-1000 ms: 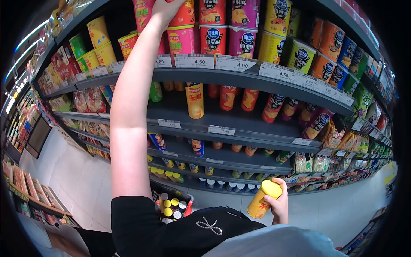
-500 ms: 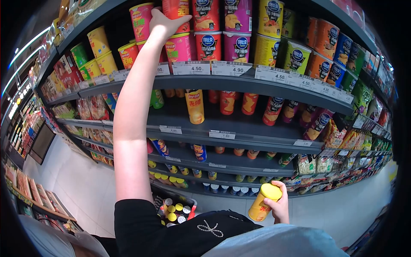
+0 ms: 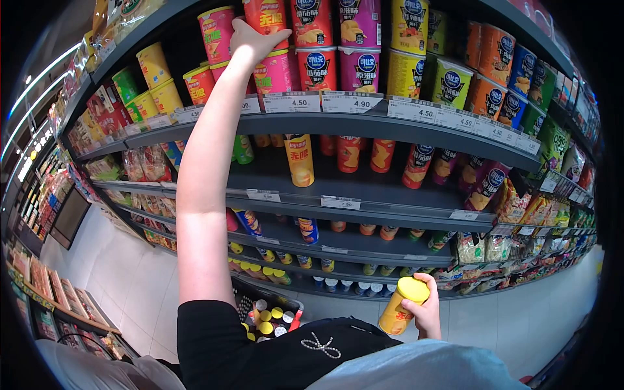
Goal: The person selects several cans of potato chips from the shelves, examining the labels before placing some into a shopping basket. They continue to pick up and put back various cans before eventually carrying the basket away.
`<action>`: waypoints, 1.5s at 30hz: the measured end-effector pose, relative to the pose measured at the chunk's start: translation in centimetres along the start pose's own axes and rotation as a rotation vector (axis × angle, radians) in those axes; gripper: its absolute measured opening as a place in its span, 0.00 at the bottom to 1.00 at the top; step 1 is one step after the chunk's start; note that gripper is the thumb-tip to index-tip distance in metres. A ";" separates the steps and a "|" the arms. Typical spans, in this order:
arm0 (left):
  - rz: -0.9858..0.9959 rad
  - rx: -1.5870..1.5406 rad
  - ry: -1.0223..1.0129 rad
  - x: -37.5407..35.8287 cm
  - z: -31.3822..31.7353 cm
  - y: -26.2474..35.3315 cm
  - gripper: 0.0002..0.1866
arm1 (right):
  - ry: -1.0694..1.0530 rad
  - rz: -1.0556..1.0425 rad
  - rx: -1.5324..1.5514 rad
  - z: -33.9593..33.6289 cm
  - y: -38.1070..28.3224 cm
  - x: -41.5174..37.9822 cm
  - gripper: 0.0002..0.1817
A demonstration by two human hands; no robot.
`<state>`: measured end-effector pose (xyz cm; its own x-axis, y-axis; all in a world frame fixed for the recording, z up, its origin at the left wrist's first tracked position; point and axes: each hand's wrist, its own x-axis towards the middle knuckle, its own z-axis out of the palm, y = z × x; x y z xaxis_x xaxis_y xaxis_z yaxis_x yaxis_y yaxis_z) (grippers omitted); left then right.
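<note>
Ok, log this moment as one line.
left hand: on red can, top shelf | right hand: holds yellow can | basket: on floor

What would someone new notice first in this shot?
The left hand, at the end of a long bare arm, rests on a red can on the top shelf of stacked chip tubs. Low at centre right, the right hand grips a yellow can with a yellow lid.

Grey shop shelving (image 3: 364, 123), white floor tiles (image 3: 123, 286)
</note>
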<state>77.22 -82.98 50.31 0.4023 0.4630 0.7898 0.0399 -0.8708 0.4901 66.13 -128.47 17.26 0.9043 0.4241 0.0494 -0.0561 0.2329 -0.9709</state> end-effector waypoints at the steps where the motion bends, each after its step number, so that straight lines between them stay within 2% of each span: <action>1: 0.018 -0.019 0.021 0.0 0.1 -0.1 0.50 | 0.000 0.001 0.002 0.0 0.0 0.0 0.35; 6: 0.100 -0.053 0.112 -0.8 -0.1 0.3 0.47 | -0.012 -0.003 -0.013 -0.1 -0.1 -0.2 0.35; 9: 0.182 -0.184 0.154 -0.1 0.4 -0.8 0.45 | -0.022 -0.012 -0.034 -0.3 0.0 -0.2 0.34; 12: 0.184 -0.231 0.085 0.3 0.2 -1.2 0.35 | -0.036 -0.012 -0.030 -0.3 0.2 -0.2 0.34; 15: 0.136 -0.513 -0.044 0.2 -0.3 -1.0 0.29 | -0.040 -0.009 -0.020 -0.2 0.1 -0.4 0.34; 18: 0.066 -0.531 -0.188 1.0 -0.8 -1.5 0.37 | -0.037 -0.016 -0.026 -0.4 0.3 -0.5 0.34; 21: 0.043 -0.475 -0.100 0.9 -0.6 -1.6 0.38 | -0.020 -0.034 -0.024 -0.4 0.6 -0.4 0.34; 24: 0.350 -0.528 -0.034 -0.7 -1.5 -0.5 0.36 | -0.014 -0.032 -0.021 -0.5 0.7 -0.6 0.35; 25: 0.332 -0.645 -0.020 -2.7 -2.7 1.3 0.33 | -0.014 -0.028 -0.020 -0.4 0.6 -0.6 0.35; 27: 0.512 -0.796 -0.129 -4.5 -4.3 0.4 0.24 | 0.002 -0.024 -0.006 -0.3 0.2 -0.8 0.35; 29: 0.325 -0.989 0.006 -8.8 -5.8 -0.2 0.27 | 0.011 -0.018 -0.003 -0.4 0.2 -1.0 0.35; 33: 0.043 -1.302 0.039 -18.4 -9.3 -4.0 0.33 | 0.026 -0.033 0.002 -1.2 0.9 -1.1 0.35; 39: -0.261 -1.184 -0.105 -30.7 -9.4 -7.1 0.43 | 0.012 -0.025 0.013 -0.7 0.7 -0.2 0.34; 43: -0.491 -1.300 -0.084 -36.6 -8.0 -10.1 0.42 | -0.024 0.005 -0.004 0.2 0.9 0.5 0.35; 45: -0.529 -1.314 -0.063 -38.3 -7.6 -10.4 0.42 | -0.051 0.019 -0.008 0.5 1.1 1.0 0.35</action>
<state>54.47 -90.44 17.73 0.6488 0.6427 0.4074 -0.6564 0.2020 0.7268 66.71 -127.33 16.34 0.8804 0.4723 0.0430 -0.0693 0.2180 -0.9735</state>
